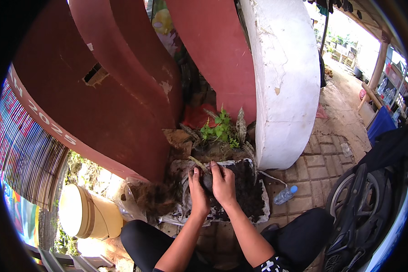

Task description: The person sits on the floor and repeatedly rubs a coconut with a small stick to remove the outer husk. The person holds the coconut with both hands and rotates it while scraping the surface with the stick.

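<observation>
My left hand (pixel 198 193) and my right hand (pixel 223 185) cup a dark rounded clump (pixel 208 183) between them, with soil on the fingers. Whether the clump is bare soil or a small bag of it, I cannot tell. From its top a pale green plant stem (pixel 198 163) leans to the left. Below my hands a white plastic sack (pixel 267 207) lies spread on the pavers, bearing loose dark soil (pixel 246 193). At the sack's left edge is a heap of brown fibre (pixel 153 199), beside a clear plastic bag (pixel 132 205).
Leafy green plants (pixel 221 127) grow beyond the sack, between red panels (pixel 221 61) and a white curved panel (pixel 285 85). A plastic water bottle (pixel 285 195) lies to the right, near a parked motorcycle's wheel (pixel 340 197). A cream bucket (pixel 90 212) lies tilted at the left.
</observation>
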A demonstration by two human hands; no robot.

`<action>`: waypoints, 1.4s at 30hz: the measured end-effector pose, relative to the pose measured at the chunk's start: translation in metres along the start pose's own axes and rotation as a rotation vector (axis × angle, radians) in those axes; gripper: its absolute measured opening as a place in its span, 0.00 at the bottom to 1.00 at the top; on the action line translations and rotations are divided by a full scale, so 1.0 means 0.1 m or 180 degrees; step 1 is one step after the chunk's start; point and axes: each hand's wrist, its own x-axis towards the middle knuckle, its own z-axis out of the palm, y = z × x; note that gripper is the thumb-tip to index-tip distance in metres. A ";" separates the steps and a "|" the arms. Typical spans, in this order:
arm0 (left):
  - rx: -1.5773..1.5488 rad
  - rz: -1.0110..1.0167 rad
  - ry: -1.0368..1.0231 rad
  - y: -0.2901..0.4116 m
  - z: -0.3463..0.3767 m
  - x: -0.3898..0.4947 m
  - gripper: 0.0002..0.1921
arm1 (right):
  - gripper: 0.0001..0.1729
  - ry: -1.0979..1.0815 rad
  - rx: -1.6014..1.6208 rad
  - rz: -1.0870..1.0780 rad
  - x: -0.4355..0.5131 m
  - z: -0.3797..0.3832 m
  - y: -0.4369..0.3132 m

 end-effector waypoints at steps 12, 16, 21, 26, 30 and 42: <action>-0.0206 0.0222 -0.0453 0.06 0.10 -0.14 0.28 | 0.23 0.0170 0.0508 -0.0548 -0.05 0.11 0.15; 0.0679 0.0745 -0.0909 0.07 0.14 -0.15 0.34 | 0.24 0.0517 0.0595 0.0017 0.03 0.01 0.12; -0.0820 0.0029 -0.0859 0.08 0.08 -0.05 0.25 | 0.19 -0.0036 0.0678 0.0062 -0.02 0.00 0.08; -0.0478 0.0056 -0.0423 0.03 -0.03 -0.03 0.18 | 0.20 0.0237 -0.0200 -0.0846 -0.08 0.17 0.09; -0.0472 -0.0001 -0.0322 0.09 -0.06 -0.02 0.18 | 0.21 0.0298 0.0286 -0.0641 -0.11 0.22 0.07; -0.0044 0.0190 -0.0540 0.10 0.13 -0.09 0.26 | 0.17 -0.0005 0.0907 0.0305 -0.02 0.02 0.10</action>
